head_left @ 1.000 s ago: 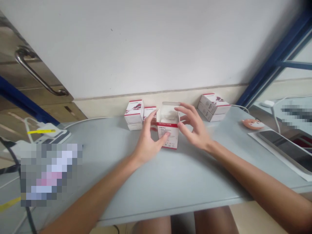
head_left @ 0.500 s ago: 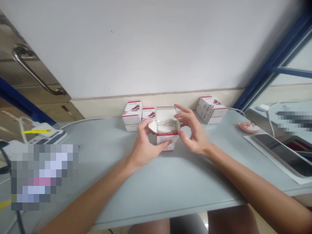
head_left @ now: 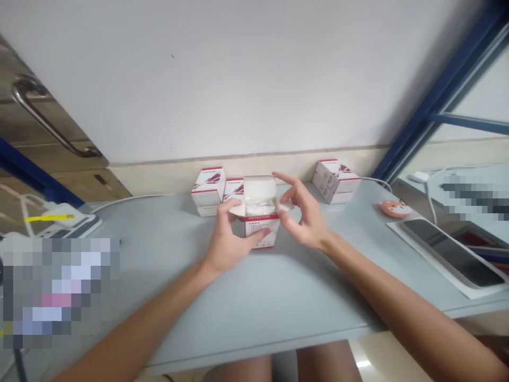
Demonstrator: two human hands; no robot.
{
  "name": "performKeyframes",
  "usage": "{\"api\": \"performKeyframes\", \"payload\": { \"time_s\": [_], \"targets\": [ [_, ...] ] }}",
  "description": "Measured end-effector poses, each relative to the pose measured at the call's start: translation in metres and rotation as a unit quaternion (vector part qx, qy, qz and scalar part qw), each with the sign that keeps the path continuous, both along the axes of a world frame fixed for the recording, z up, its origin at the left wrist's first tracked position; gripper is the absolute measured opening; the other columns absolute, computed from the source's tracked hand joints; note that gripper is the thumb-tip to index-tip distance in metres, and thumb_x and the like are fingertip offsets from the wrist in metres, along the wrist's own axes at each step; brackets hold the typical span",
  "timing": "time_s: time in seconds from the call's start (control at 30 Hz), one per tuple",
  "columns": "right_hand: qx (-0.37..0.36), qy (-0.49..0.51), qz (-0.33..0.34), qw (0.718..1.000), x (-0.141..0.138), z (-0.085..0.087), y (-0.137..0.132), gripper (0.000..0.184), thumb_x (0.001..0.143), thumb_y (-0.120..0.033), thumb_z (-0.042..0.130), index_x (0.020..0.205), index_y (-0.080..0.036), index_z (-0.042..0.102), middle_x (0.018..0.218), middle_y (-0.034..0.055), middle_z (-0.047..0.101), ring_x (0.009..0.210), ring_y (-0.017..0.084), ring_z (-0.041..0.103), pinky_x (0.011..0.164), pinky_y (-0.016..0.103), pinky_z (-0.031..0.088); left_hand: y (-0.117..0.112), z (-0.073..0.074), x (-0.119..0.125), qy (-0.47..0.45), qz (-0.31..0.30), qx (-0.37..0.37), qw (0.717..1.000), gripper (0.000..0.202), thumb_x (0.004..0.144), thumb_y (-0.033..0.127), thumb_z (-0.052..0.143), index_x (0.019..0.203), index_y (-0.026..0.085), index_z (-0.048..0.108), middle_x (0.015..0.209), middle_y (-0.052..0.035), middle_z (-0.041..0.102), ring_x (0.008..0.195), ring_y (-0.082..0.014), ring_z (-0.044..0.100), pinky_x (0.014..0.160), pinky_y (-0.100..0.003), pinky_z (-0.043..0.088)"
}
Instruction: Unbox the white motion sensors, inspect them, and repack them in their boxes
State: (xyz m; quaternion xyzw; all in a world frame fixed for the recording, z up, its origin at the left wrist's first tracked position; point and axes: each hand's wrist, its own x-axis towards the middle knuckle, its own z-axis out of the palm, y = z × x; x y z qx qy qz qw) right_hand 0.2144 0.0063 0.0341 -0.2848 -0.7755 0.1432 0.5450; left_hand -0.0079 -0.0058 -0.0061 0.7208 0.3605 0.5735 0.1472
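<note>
White-and-red DETECTOR carton (head_left: 260, 232) standing open between the grip, left hand (head_left: 226, 239) and right hand (head_left: 304, 212) pinching its flaps. Other cartons (head_left: 207, 191) sitting beyond, on a grey table (head_left: 302, 297), before a white wall (head_left: 238, 79).

L hand (head_left: 230, 234) curled, R hand (head_left: 303, 213) w/ fingers spread & arched, palms facing, close together.

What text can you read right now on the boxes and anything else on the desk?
"DETECTOR": white on the red band of the open white box between the left hand and right hand.
Small print under it: too small to read.
Print on the other white boxes: too blurred to read.
Yellow strip: no readable text.
</note>
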Motion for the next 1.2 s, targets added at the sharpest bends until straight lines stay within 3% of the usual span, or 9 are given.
{"api": "performKeyframes", "payload": {
  "time_s": [0.1,0.27,0.4,0.6,0.8,0.93,1.07,1.2],
  "targets": [
    [0.0,-0.002,0.011,1.0,-0.001,0.001,-0.001,0.021,0.089,-0.018,0.064,0.104,-0.026,0.053,0.163,0.0148,0.052,0.109,0.028,0.068,0.074,0.042,0.058,0.001,0.006,-0.004,0.036,0.019,0.03,0.999,0.076,0.076,0.033,0.094,0.135,0.03,0.047,0.129,-0.006,0.063,0.116,-0.0243,0.07,0.096,-0.039,0.061],
    [0.009,-0.039,0.012,0.999,-0.002,0.004,-0.006,0.012,0.096,-0.023,0.06,0.107,-0.025,0.06,0.166,0.0141,0.049,0.138,0.036,0.06,0.089,0.048,0.062,-0.001,0.02,-0.009,0.066,0.017,-0.012,0.998,0.068,0.072,0.036,0.095,0.122,0.028,0.051,0.107,-0.0005,0.066,0.097,-0.0206,0.07,0.079,-0.032,0.058],
    [0.004,-0.061,0.016,0.998,-0.001,0.007,-0.011,0.011,0.098,-0.028,0.06,0.109,-0.026,0.064,0.167,0.0121,0.046,0.147,0.039,0.053,0.098,0.055,0.062,-0.005,0.027,-0.012,0.064,-0.006,-0.015,0.998,0.064,0.073,0.033,0.093,0.118,0.029,0.049,0.105,0.0003,0.065,0.094,-0.0194,0.068,0.078,-0.032,0.055],
    [0.003,-0.068,0.017,0.998,0.0,0.01,-0.013,0.016,0.097,-0.024,0.058,0.111,-0.028,0.066,0.165,0.0097,0.048,0.148,0.041,0.052,0.102,0.061,0.061,-0.007,0.042,-0.023,0.108,-0.112,0.003,0.988,0.035,0.089,0.023,0.077,0.11,0.028,0.05,0.096,-0.0006,0.059,0.088,-0.0202,0.06,0.082,-0.038,0.051],
    [0.013,-0.071,0.022,0.997,-0.001,0.01,-0.014,0.015,0.098,-0.025,0.058,0.11,-0.027,0.067,0.165,0.0108,0.049,0.147,0.04,0.053,0.108,0.064,0.057,-0.003,0.056,-0.035,0.097,-0.171,-0.074,0.978,0.019,0.092,0.025,0.074,0.098,0.026,0.056,0.096,-0.0028,0.062,0.091,-0.0229,0.061,0.082,-0.04,0.051],
    [0.015,-0.069,0.027,0.997,0.0,0.01,-0.015,0.014,0.099,-0.026,0.057,0.11,-0.026,0.065,0.165,0.0112,0.05,0.146,0.039,0.055,0.108,0.064,0.056,-0.004,0.06,-0.035,0.112,-0.17,-0.094,0.974,0.022,0.089,0.024,0.076,0.097,0.026,0.056,0.099,-0.0028,0.065,0.091,-0.0223,0.063,0.081,-0.039,0.051],
    [0.005,-0.07,0.022,0.997,0.001,0.01,-0.013,0.015,0.099,-0.027,0.057,0.111,-0.027,0.065,0.166,0.0092,0.05,0.146,0.04,0.054,0.103,0.063,0.059,-0.005,0.062,-0.029,0.102,-0.141,-0.06,0.983,0.03,0.085,0.023,0.078,0.104,0.027,0.055,0.096,-0.0006,0.062,0.083,-0.0188,0.06,0.073,-0.034,0.051],
    [0.004,-0.062,0.029,0.998,0.0,0.009,-0.012,0.021,0.1,-0.029,0.056,0.119,-0.028,0.064,0.165,0.0102,0.05,0.145,0.04,0.055,0.093,0.057,0.063,-0.007,0.062,-0.026,0.129,-0.134,-0.038,0.982,0.025,0.087,0.024,0.076,0.098,0.026,0.053,0.091,0.0006,0.063,0.081,-0.018,0.061,0.072,-0.033,0.051]
  ]
}}
